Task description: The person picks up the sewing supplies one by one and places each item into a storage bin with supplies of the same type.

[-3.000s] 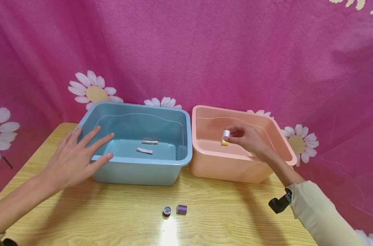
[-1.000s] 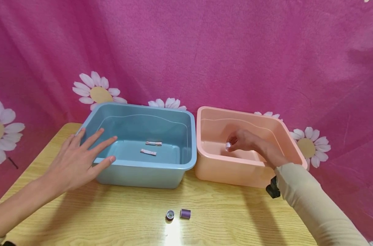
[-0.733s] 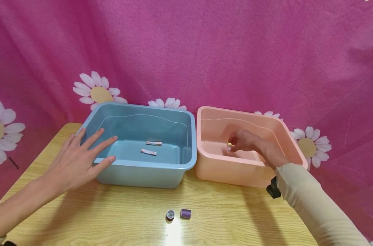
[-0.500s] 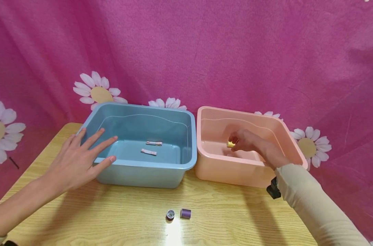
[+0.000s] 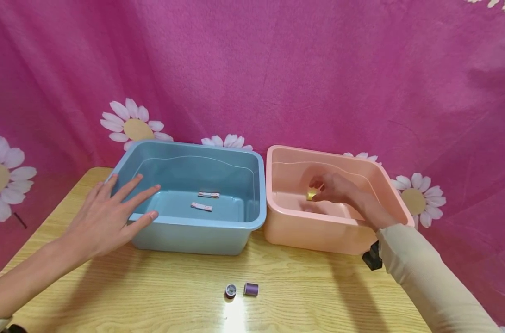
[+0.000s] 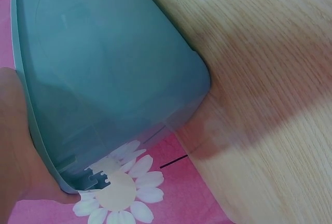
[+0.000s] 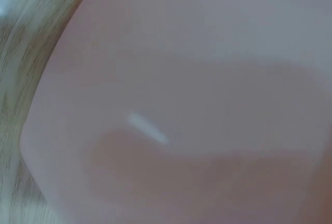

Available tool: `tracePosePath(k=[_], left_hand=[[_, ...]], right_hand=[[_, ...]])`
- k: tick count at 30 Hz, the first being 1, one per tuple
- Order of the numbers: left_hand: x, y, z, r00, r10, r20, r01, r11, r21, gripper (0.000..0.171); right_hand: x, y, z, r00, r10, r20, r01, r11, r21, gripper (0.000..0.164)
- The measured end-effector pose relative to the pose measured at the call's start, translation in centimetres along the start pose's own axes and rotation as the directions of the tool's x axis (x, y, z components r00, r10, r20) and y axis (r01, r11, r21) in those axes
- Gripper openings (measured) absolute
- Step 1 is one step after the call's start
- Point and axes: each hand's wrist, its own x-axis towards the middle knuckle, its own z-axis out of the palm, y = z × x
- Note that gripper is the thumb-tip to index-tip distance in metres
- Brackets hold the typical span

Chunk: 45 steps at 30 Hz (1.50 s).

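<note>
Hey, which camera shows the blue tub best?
The head view: there the blue tub shows its inside, rim and front wall, though the left hand hides part of its left side. The left wrist view shows only outer wall and some rim; the right wrist view shows none of it.

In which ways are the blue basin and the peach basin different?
The blue basin stands on the left, the peach basin on the right. The blue basin contains two pale strips; the peach basin shows a yellow spool inside. The left hand rests on the blue basin, while the right hand is inside the peach basin. Both have an open top and stand on the wooden table.
</note>
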Motion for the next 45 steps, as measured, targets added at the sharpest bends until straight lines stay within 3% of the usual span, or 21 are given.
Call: tracePosePath(k=[1, 2, 3, 7, 10, 13, 17, 21, 32, 37, 45], left_hand=[[0.0, 0.0, 0.0, 1.0, 0.0, -0.002, 0.0, 1.0, 0.0, 0.061], [0.0, 0.0, 0.1, 1.0, 0.0, -0.003, 0.0, 1.0, 0.001, 0.061], [0.0, 0.0, 0.1, 1.0, -0.001, -0.003, 0.001, 1.0, 0.001, 0.061], [-0.1, 0.1, 0.1, 1.0, -0.005, -0.002, 0.005, 1.0, 0.002, 0.061], [-0.1, 0.1, 0.2, 1.0, -0.004, 0.001, 0.004, 1.0, 0.003, 0.061], [-0.1, 0.1, 0.2, 1.0, -0.003, -0.003, 0.003, 1.0, 0.004, 0.061], [-0.1, 0.2, 0.1, 1.0, 0.002, -0.016, -0.002, 1.0, 0.009, 0.06], [0.0, 0.1, 0.1, 1.0, 0.004, -0.009, -0.004, 1.0, 0.007, 0.061], [0.0, 0.1, 0.1, 1.0, -0.002, -0.004, 0.002, 1.0, 0.012, 0.062], [0.0, 0.0, 0.2, 1.0, -0.002, -0.006, 0.003, 1.0, 0.009, 0.061], [-0.1, 0.1, 0.2, 1.0, -0.005, -0.004, 0.005, 1.0, 0.008, 0.061]], right_hand=[[0.5, 0.6, -0.1, 1.0, 0.001, 0.011, 0.0, 0.996, -0.088, 0.018], [0.7, 1.0, -0.3, 1.0, 0.022, 0.014, -0.021, 0.995, -0.101, 0.022], [1.0, 1.2, -0.4, 0.997, 0.078, -0.021, -0.077, 0.997, 0.02, 0.036], [2.0, 1.3, -1.4, 0.986, 0.164, -0.027, -0.167, 0.967, -0.193, 0.032], [1.5, 0.8, -1.9, 0.984, 0.167, -0.06, -0.177, 0.956, -0.234, 0.027], [0.7, 0.5, -2.1, 0.989, 0.118, -0.092, -0.138, 0.958, -0.25, 0.033], [-0.2, -0.3, -1.9, 0.984, 0.105, -0.142, -0.131, 0.973, -0.189, 0.051], [-0.9, -1.1, -1.6, 0.976, 0.102, -0.192, -0.127, 0.985, -0.121, 0.059], [-1.7, -3.6, -0.4, 0.946, 0.126, -0.3, -0.126, 0.992, 0.019, 0.034], [-1.7, -5.4, 0.7, 0.925, 0.077, -0.371, -0.059, 0.996, 0.06, 0.034], [-2.4, -7.6, 2.5, 0.921, -0.01, -0.388, 0.075, 0.985, 0.154, 0.034]])
